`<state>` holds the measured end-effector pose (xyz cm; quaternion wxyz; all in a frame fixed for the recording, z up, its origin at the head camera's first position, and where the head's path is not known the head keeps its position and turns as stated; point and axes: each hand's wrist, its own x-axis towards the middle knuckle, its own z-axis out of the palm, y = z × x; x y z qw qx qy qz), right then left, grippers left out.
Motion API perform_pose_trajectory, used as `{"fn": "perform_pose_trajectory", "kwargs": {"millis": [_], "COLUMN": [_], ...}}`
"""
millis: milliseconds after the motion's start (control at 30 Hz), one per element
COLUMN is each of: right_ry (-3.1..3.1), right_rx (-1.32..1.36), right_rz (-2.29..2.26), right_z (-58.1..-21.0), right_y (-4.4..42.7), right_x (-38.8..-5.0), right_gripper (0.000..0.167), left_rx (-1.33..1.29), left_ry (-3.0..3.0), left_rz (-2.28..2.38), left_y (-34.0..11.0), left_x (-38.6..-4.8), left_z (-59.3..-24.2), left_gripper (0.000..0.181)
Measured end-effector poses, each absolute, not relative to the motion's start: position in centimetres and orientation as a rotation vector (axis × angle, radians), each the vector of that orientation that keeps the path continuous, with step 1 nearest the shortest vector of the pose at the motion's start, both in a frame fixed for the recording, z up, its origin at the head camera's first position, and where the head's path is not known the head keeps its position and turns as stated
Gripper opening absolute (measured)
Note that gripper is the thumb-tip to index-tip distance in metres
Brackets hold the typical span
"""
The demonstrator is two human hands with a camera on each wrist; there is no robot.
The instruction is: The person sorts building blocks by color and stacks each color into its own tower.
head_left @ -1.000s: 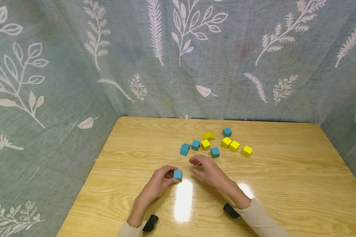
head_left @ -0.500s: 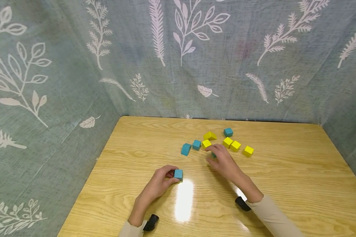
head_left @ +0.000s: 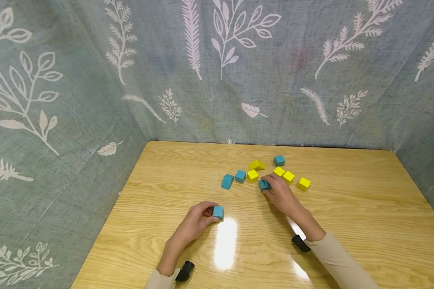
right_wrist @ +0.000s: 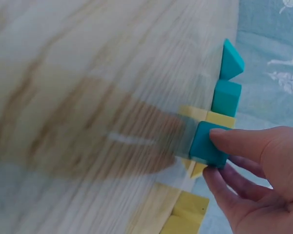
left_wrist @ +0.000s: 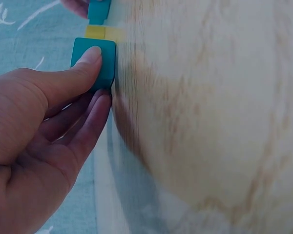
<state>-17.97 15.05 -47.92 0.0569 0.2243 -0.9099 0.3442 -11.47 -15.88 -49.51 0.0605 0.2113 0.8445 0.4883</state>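
Observation:
My left hand (head_left: 194,223) holds a blue cube (head_left: 218,212) on the table between thumb and fingers. The left wrist view shows the thumb of that hand (left_wrist: 53,112) lying on the face of the cube (left_wrist: 107,66). Farther back and to the right, my right hand (head_left: 283,197) pinches another blue cube (head_left: 263,185). Seen from the right wrist, the thumb of the hand (right_wrist: 254,170) is on one side of this cube (right_wrist: 205,146) and the fingers are beneath it. Just left of it stands a yellow cube (head_left: 252,176).
Left of the yellow cube are a blue cube (head_left: 240,176) and a blue wedge-like block (head_left: 227,182). Behind are a yellow wedge-like block (head_left: 256,165) and a blue cube (head_left: 279,160). Several yellow cubes (head_left: 304,184) lie right of my right hand. Patterned cloth (head_left: 209,100) borders the table (head_left: 166,168).
My right hand has moved right and back from near the left hand's cube and now grips the blue cube near the yellow one. My left hand keeps its hold.

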Motion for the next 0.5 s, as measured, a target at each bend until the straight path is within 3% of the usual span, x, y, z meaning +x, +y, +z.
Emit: {"fn": "perform_pose_trajectory", "kwargs": {"millis": [500], "right_ry": [-2.682], "right_rx": [0.727], "right_rz": [1.243], "right_z": [-48.48], "right_y": [15.53], "right_x": [-17.60], "right_gripper": [0.031], "left_rx": [0.627], "left_ry": [2.544], "left_rz": [1.473], "left_y": [-15.85], "left_x": [-11.42], "left_z": [-49.30], "left_gripper": [0.036]}}
